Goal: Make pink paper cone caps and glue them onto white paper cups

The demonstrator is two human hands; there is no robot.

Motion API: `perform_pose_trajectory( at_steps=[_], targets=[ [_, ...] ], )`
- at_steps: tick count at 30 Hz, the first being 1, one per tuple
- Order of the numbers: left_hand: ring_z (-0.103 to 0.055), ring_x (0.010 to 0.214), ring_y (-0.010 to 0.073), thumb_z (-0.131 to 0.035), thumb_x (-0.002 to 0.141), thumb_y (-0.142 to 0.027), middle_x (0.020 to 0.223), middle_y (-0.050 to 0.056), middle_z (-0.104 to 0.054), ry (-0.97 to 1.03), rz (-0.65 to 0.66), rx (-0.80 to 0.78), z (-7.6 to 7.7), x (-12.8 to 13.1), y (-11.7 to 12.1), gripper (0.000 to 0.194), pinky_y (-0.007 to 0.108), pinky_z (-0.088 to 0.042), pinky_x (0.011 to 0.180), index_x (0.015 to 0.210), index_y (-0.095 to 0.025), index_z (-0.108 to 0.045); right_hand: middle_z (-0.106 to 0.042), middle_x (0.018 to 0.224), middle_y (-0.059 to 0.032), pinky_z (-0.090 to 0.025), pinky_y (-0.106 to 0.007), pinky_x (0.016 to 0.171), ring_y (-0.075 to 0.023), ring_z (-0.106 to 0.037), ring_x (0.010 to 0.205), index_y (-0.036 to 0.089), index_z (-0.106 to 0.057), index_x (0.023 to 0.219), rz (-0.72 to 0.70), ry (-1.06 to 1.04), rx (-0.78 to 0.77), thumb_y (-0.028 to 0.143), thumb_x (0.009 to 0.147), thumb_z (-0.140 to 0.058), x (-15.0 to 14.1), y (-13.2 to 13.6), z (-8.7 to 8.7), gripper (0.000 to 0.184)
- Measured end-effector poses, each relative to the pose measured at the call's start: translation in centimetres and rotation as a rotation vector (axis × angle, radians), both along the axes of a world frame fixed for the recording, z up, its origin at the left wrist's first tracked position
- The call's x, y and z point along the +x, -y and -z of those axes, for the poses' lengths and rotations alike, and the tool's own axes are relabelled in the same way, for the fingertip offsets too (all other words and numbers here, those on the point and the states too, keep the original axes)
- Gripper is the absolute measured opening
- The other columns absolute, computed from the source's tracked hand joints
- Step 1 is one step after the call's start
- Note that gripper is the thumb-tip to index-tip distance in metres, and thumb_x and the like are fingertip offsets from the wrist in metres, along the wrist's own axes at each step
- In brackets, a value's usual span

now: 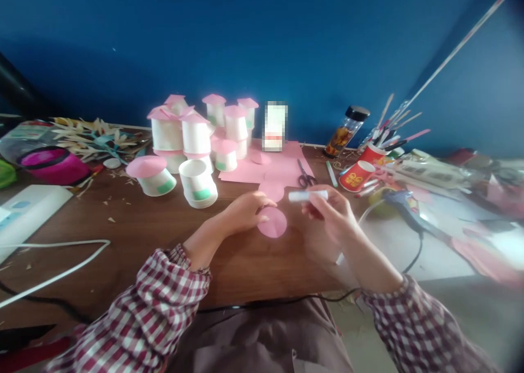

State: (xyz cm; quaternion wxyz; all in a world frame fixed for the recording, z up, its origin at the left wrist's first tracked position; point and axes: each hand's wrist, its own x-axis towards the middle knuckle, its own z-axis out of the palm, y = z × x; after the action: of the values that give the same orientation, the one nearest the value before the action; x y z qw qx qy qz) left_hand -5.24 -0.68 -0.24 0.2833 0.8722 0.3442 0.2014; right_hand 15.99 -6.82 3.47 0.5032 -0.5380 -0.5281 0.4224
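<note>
My left hand [244, 212] pinches the edge of a pink paper circle [273, 223] just above the brown table. My right hand [327, 214] is closed round a white glue stick [308, 196], held level beside the circle. Both sleeves are red and white check. Past the hands lie pink paper sheets [273, 170] with black scissors [305, 177] on them. At the back stand several white paper cups with pink paper cone roofs [195, 134]. A short stack of plain white cups [198, 184] stands nearer, and one roofed cup [152, 174] lies tilted beside it.
A blue hot glue gun [403, 205] lies right of my hands, its black cord running off the table's front edge. Red cups [357, 175] holding pens, a jar [346, 130], a magenta bowl [51, 164], a white box [28, 212] and a white cable [61, 261] ring the table.
</note>
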Motion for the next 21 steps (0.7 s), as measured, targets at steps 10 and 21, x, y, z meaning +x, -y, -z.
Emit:
perform_pose_trajectory(
  at_steps=[10, 21],
  targets=[
    [-0.058, 0.075, 0.0167, -0.052, 0.074, -0.019, 0.091, 0.005, -0.064, -0.010, -0.031, -0.033, -0.4, -0.1, 0.1, 0.034, 0.027, -0.043, 0.067, 0.105, -0.020, -0.064, -0.063, 0.091, -0.0123, -0.044, -0.037, 0.074, -0.0256, -0.059, 0.087, 0.013, -0.059, 0.099, 0.323, 0.924, -0.150, 0.030, 0.086, -0.042, 5.8, -8.3, 0.8, 0.027],
    [-0.058, 0.072, 0.0169, -0.051, 0.080, -0.040, 0.083, 0.003, -0.064, -0.134, -0.191, 0.042, -0.3, -0.1, 0.0, 0.029, 0.027, -0.040, 0.060, 0.097, -0.022, -0.066, -0.060, 0.106, -0.0197, -0.045, -0.039, 0.079, -0.0317, -0.056, 0.103, 0.011, -0.063, 0.104, 0.492, 1.207, -0.447, 0.029, 0.084, -0.048, 4.7, -11.6, 1.7, 0.030]
  ],
)
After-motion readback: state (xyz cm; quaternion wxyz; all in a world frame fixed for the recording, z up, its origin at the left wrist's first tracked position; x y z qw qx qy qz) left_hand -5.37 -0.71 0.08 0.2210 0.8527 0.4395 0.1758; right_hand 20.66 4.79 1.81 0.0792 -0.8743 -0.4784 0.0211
